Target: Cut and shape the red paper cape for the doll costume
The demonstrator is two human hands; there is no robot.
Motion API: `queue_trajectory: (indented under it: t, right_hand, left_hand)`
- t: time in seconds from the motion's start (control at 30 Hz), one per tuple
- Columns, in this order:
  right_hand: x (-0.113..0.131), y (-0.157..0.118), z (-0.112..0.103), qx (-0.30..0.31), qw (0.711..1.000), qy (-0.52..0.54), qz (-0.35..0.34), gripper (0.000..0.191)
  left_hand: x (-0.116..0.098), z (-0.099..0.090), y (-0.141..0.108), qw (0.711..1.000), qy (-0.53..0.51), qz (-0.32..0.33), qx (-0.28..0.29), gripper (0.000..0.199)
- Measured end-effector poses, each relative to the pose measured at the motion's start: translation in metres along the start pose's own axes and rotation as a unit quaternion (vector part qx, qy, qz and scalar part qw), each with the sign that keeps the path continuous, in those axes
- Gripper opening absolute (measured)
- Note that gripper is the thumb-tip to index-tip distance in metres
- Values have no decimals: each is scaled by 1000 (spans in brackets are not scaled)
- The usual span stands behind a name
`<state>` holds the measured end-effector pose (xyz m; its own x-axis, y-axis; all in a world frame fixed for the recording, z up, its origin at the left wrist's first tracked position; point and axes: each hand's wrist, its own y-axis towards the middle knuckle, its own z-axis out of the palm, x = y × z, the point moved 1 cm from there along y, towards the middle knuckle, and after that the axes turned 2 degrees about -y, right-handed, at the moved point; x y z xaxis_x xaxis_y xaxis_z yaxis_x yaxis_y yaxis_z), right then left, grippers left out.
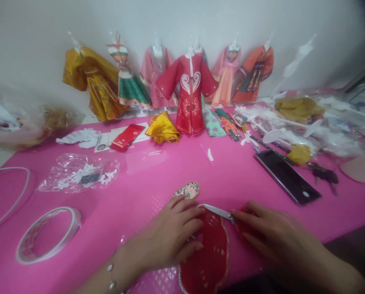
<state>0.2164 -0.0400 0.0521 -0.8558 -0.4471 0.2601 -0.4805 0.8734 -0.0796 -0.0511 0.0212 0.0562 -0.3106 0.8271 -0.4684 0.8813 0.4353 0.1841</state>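
A red fabric piece (205,261) with a pale, braid-like edging and small gold marks lies at the table's front edge. Across its left part rests my left hand (173,232), fingers bent and holding the piece against the table. My right hand (268,228) grips red-handled scissors (219,211). Their blades point left and touch the fabric's upper edge beside my left fingertips; whether they are parted is too blurred to tell. Just beyond my left fingers is a small oval piece (188,190) covered in multicoloured beads or sequins.
Miniature robes on stands, including a red robe (191,94), line the wall. A tape roll (49,234) and a plastic bag of white parts (81,173) lie left. On the right are a phone (286,175), keys (324,173) and wrapped white stands (292,122).
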Motion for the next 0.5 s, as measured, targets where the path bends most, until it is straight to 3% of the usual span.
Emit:
queue_trajectory:
  t: [0.33, 0.5]
  right_hand:
    - [-9, -9, 4, -31, 999, 6, 35, 29]
    - [-8, -7, 7, -56, 997, -6, 43, 27]
  left_hand:
    - [1, 2, -2, 1000, 1, 14, -23, 19]
    - [10, 3, -5, 992, 5, -7, -129, 11]
